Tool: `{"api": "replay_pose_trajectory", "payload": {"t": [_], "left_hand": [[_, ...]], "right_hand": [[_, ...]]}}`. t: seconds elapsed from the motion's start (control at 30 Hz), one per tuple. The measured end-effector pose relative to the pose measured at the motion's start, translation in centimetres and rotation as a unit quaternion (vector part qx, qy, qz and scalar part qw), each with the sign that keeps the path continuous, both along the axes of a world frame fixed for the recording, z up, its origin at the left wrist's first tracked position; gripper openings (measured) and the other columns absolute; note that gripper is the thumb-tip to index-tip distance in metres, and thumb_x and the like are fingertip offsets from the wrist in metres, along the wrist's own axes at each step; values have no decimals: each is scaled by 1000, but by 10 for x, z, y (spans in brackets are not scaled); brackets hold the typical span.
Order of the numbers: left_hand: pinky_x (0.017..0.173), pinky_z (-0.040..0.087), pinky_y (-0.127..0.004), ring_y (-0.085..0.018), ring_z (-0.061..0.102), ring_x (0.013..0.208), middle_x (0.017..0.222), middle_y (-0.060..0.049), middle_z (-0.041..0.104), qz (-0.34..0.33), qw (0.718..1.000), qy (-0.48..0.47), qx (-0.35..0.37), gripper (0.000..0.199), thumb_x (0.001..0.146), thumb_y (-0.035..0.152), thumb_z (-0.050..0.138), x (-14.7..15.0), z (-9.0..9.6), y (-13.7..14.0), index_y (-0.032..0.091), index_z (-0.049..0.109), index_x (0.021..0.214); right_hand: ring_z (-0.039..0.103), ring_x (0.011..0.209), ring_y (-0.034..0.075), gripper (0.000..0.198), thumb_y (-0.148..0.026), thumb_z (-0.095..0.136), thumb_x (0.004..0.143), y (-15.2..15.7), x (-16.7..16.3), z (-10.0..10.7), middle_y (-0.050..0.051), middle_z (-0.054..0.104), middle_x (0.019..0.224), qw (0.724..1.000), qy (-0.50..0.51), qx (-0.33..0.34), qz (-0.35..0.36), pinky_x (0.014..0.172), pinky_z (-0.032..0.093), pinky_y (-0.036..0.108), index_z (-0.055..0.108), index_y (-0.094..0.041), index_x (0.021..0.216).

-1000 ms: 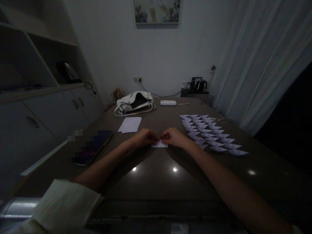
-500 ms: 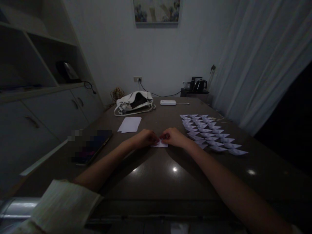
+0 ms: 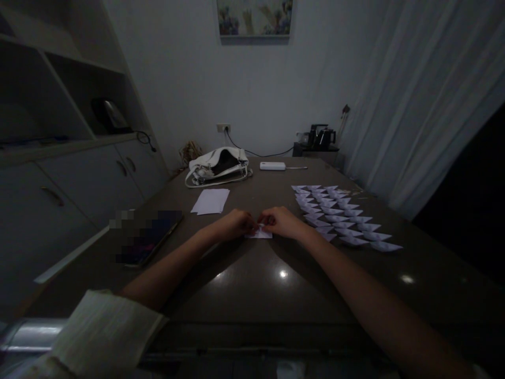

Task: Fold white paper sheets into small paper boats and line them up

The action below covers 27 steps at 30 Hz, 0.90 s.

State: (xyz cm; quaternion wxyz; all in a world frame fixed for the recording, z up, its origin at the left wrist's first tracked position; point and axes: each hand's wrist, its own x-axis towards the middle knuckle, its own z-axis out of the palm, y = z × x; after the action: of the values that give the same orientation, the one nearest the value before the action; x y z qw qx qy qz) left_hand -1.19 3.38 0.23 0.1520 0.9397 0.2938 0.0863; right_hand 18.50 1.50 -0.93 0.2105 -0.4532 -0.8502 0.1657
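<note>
A small folded piece of white paper lies on the dark table between my hands. My left hand closes its fingers on the paper's left side, and my right hand pinches it from the right. Both sets of fingertips nearly meet over its upper part and hide some of the folds. To the right stand several folded paper boats in slanting rows. Beyond my left hand rests a stack of white paper sheets.
A dark tablet-like device, partly blurred out, lies at the left. Farther back are a white handbag and a white power bank with a short cable. Shelves line the left wall; a pale curtain hangs at the right.
My fingers have shifted very slightly on the folded paper, both hands still holding it. Everything else stays put apart from a tiny shift of the camera.
</note>
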Motion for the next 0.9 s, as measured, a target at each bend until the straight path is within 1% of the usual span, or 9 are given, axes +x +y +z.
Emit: {"api": "replay_pose_trajectory", "payload": {"t": [0.23,0.43,0.53,0.7,0.77,0.9], "left_hand": [[64,39,-16,-11,59,71,88,-7,68,-8,1000,0,6,21,78,11,57,0,-1,0,12,71,93],[67,40,-16,-12,60,76,91,-7,67,-16,1000,-13,7,22,77,9,57,-2,-2,2,12,71,94],[66,40,-17,-12,60,74,92,-7,67,-17,1000,-11,-1,22,78,10,57,-1,-2,1,13,71,95],[61,38,-17,-10,56,66,85,-7,66,-15,1000,-10,6,21,79,11,57,-1,0,0,13,72,94],[60,38,-17,-10,55,64,85,-6,65,-18,1000,-7,11,21,78,11,57,-1,0,0,14,72,93],[63,38,-16,-11,57,70,87,-5,65,-13,1000,-3,7,19,76,11,59,-1,-1,1,14,72,90]], "right_hand": [[57,61,10,22,-12,63,72,1,-1,-1,3,68,72,1000,-19,3,-3,56,38,18,73,-16,91],[59,64,11,24,-11,62,71,4,0,-2,4,70,76,1000,-19,-1,-1,59,39,18,73,-15,92],[59,63,11,24,-12,63,71,4,0,-2,4,70,75,1000,-24,-5,-8,58,39,18,73,-15,92],[59,63,11,24,-12,63,71,3,-2,1,4,71,75,1000,-27,-5,-10,58,39,18,74,-15,92],[59,63,11,21,-16,62,73,1,-3,1,4,71,74,1000,-24,-11,-16,57,39,18,74,-15,91],[59,60,11,21,-27,63,75,-1,-6,1,4,69,72,999,-20,-16,-34,53,36,18,74,-15,89]]}}
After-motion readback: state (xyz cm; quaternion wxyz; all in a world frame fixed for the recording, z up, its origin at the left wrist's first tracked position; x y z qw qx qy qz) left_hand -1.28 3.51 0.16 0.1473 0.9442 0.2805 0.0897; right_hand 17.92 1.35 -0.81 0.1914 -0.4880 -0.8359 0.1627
